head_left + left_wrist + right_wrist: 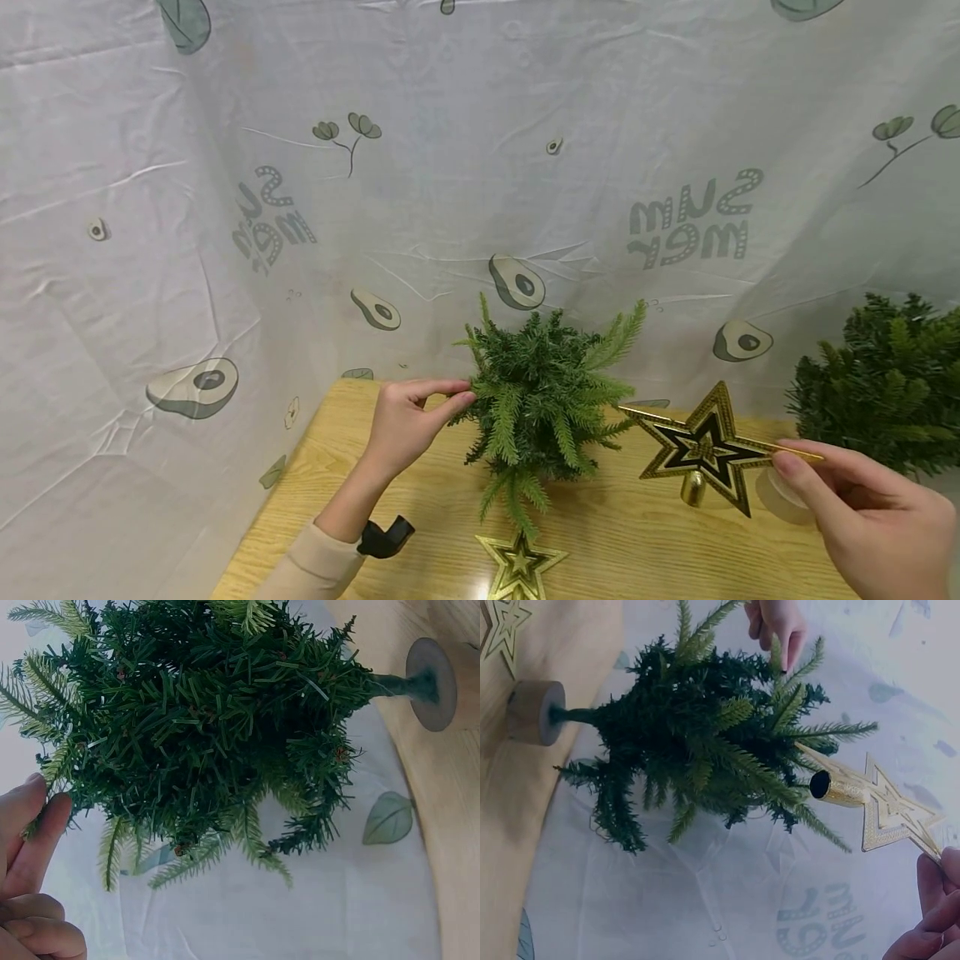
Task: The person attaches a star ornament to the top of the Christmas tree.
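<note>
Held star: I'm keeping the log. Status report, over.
Left hand pinching centre tree at its edge. Right hand holding gold star by one point, near tree. Second star on table. Nothing seen blocking between.

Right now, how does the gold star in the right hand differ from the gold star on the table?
The held star is gripped by the right hand above the table; the table star lies on the wood, untouched.
In the head view, the held star shows its tubular base, while the picture's bottom edge cuts off the table star.
Both are gold, with a smaller star inside.
</note>
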{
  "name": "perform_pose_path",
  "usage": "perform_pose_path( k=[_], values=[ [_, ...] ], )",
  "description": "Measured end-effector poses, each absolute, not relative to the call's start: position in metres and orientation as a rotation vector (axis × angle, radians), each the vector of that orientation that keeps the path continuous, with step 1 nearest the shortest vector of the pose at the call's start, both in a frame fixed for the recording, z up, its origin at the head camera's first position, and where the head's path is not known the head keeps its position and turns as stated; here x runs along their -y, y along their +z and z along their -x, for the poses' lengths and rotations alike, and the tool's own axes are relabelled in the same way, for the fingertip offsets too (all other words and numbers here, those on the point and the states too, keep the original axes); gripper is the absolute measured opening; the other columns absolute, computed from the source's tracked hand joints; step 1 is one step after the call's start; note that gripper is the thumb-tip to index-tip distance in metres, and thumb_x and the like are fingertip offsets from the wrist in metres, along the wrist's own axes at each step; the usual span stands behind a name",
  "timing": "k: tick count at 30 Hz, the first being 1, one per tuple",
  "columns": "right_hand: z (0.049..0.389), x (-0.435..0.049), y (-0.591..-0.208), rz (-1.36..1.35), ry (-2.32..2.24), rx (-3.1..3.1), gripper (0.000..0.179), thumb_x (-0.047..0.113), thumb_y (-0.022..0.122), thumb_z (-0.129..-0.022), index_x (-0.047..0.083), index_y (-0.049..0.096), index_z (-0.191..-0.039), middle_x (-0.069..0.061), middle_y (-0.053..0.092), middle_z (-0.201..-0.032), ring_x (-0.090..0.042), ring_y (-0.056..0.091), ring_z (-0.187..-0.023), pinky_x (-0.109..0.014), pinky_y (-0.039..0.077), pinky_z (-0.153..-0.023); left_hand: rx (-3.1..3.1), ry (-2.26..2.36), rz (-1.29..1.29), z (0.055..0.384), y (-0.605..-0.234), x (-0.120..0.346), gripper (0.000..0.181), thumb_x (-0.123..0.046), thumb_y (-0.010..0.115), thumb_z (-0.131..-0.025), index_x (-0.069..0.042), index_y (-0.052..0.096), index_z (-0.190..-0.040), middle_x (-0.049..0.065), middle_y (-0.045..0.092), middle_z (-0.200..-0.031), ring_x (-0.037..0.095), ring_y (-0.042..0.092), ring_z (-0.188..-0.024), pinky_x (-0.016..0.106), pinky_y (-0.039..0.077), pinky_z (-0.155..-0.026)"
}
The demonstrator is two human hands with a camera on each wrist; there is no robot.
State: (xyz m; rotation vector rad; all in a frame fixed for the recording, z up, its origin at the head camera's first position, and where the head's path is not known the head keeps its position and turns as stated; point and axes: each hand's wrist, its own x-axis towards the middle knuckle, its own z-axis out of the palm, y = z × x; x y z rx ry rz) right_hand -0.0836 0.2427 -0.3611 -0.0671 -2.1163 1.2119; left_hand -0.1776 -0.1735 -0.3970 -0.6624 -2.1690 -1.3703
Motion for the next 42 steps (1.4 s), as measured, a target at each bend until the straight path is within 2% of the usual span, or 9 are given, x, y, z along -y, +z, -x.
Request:
perform_pose_path(
  k=[8,14,16,23,31,36,42],
  values=[
    [0.093,-0.241,-0.345,-0.040,1.215,2.167,0.015,-0.011,0.074,-0.091,-0.006,0.078,-0.105,0.012,0.066,-0.066,-0.010,0.033,-0.037,-0.028,0.026,-0.039,2.156,-1.389,0.677,0.178,-0.397,0.172,0.012,-0.017,0.084,-0.091,-0.012,0.084,-0.102,0.000,0.079,-0.096,-0.001,0.018,-0.044,0.022,0.019,-0.043],
    [0.103,-0.238,-0.334,-0.087,1.249,2.166,0.013,-0.003,0.076,-0.093,-0.003,0.078,-0.106,0.011,0.072,-0.078,-0.010,0.043,-0.044,-0.028,0.029,-0.042,2.157,-1.394,0.672,0.177,-0.399,0.172,0.011,-0.016,0.084,-0.090,-0.013,0.085,-0.101,-0.001,0.079,-0.095,0.001,0.020,-0.045,0.022,0.020,-0.044],
    [0.107,-0.237,-0.330,-0.113,1.274,2.158,0.014,-0.004,0.075,-0.094,-0.005,0.078,-0.108,0.008,0.071,-0.076,-0.010,0.043,-0.045,-0.028,0.030,-0.043,2.155,-1.393,0.675,0.177,-0.399,0.172,0.011,-0.016,0.084,-0.090,-0.013,0.084,-0.101,-0.001,0.079,-0.095,0.002,0.022,-0.045,0.022,0.021,-0.045],
    [0.120,-0.238,-0.322,-0.171,1.392,2.141,0.016,-0.007,0.070,-0.096,-0.008,0.075,-0.111,0.002,0.057,-0.060,-0.014,0.033,-0.040,-0.031,0.026,-0.040,2.144,-1.389,0.685,0.176,-0.399,0.172,0.011,-0.016,0.083,-0.091,-0.014,0.084,-0.101,-0.003,0.079,-0.095,0.000,0.018,-0.045,0.022,0.020,-0.045],
    [0.135,-0.232,-0.311,-0.416,1.757,1.934,0.015,-0.013,0.067,-0.095,-0.012,0.073,-0.109,0.000,0.052,-0.058,-0.016,0.024,-0.042,-0.034,0.017,-0.042,2.144,-1.392,0.670,0.176,-0.400,0.172,0.013,-0.012,0.085,-0.088,-0.012,0.084,-0.101,0.000,0.079,-0.094,-0.005,0.014,-0.046,0.022,0.017,-0.043],
    [0.145,-0.218,-0.303,-0.555,1.898,1.852,0.016,-0.014,0.065,-0.095,-0.015,0.072,-0.110,-0.001,0.050,-0.058,-0.016,0.024,-0.045,-0.033,0.017,-0.043,2.131,-1.382,0.673,0.177,-0.400,0.172,0.014,-0.009,0.085,-0.087,-0.010,0.084,-0.101,0.002,0.079,-0.093,-0.007,0.011,-0.047,0.023,0.016,-0.043],
    [0.157,-0.200,-0.297,-0.548,2.050,1.814,0.016,-0.008,0.066,-0.098,-0.012,0.073,-0.111,0.000,0.045,-0.059,-0.017,0.017,-0.050,-0.033,0.017,-0.047,2.146,-1.391,0.664,0.177,-0.401,0.172,0.012,-0.014,0.085,-0.089,-0.014,0.084,-0.101,-0.002,0.079,-0.094,-0.002,0.013,-0.047,0.023,0.019,-0.045]
  ],
)
